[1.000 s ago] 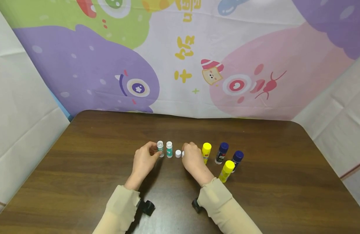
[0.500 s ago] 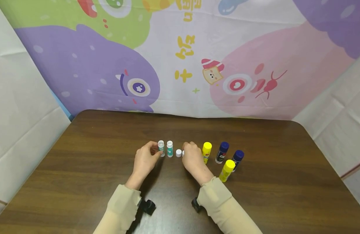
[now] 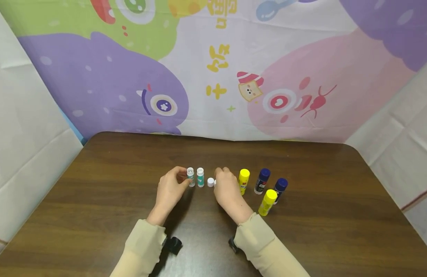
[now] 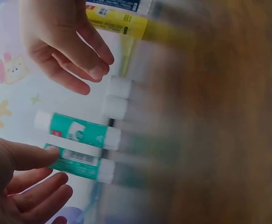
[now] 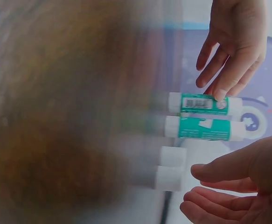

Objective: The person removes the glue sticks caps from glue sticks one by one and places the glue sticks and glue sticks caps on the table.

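Two uncapped green-and-white glue sticks stand upright side by side, the left one (image 3: 191, 179) and the right one (image 3: 200, 179). My left hand (image 3: 170, 189) pinches the left glue stick, with the thumb on its label in the left wrist view. Two small white caps stand to the right of the sticks: one cap (image 3: 210, 182) is in plain sight, while the other cap (image 5: 169, 178) is mostly behind my right hand in the head view. My right hand (image 3: 229, 192) hovers beside the caps, fingers loosely bent and holding nothing; its thumb (image 5: 205, 171) is apart from them.
Right of my right hand stand a yellow glue stick (image 3: 243, 181), two navy-capped glue sticks, one (image 3: 262, 181) behind the other (image 3: 280, 188), and a nearer yellow glue stick (image 3: 267, 202). A cartoon-printed cloth (image 3: 213, 115) hangs at the far edge of the brown table (image 3: 95, 200).
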`<action>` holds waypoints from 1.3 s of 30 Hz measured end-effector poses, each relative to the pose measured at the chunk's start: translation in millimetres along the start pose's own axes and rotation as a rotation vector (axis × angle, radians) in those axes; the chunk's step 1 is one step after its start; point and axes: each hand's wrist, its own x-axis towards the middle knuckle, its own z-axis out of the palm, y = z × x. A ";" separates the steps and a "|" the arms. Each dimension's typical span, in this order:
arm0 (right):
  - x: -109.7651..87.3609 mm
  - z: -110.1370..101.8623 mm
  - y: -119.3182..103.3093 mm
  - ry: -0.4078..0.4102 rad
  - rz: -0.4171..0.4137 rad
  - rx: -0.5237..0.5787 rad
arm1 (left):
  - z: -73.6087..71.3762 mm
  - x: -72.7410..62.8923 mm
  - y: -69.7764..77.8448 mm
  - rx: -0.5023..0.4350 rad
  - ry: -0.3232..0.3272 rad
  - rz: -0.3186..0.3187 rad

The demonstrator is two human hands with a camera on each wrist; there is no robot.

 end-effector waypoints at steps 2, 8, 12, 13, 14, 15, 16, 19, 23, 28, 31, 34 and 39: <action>-1.9 -3.8 -1.2 0.015 -0.010 0.015 | -3.1 -0.2 3.0 -0.005 0.009 0.015; -10.7 -21.5 -3.4 0.015 0.011 0.080 | -12.5 -1.9 16.3 0.011 0.053 0.101; -17.0 -34.6 -1.5 0.023 0.012 0.100 | -16.9 -4.4 27.7 0.022 0.098 0.169; -18.8 -38.3 -0.5 0.028 0.009 0.099 | -17.5 -5.4 30.7 0.023 0.110 0.190; -20.7 -42.6 1.0 0.041 0.001 0.091 | -18.2 -6.6 34.2 0.019 0.125 0.214; -22.6 -46.6 3.2 0.057 -0.011 0.083 | -18.5 -7.9 37.4 0.022 0.137 0.239; -24.7 -50.8 5.9 0.078 -0.029 0.078 | -18.7 -9.2 40.4 0.024 0.147 0.263; -30.7 -64.4 16.2 0.138 -0.085 0.074 | -18.9 -13.3 48.9 0.027 0.172 0.325; -36.6 -82.5 33.7 0.152 -0.120 0.100 | -17.8 -18.6 59.4 0.030 0.154 0.354; -45.5 -105.5 59.3 0.114 -0.116 0.126 | -9.4 -23.7 68.8 -0.009 0.096 0.400; -51.2 -118.2 74.1 0.080 -0.121 0.124 | -1.3 -25.6 72.5 -0.031 0.068 0.433; -55.7 -126.2 86.4 0.053 -0.129 0.109 | 6.7 -28.5 77.2 -0.028 0.033 0.445; -61.0 -128.3 97.5 0.013 -0.151 0.098 | 23.0 -34.9 83.5 -0.018 -0.051 0.459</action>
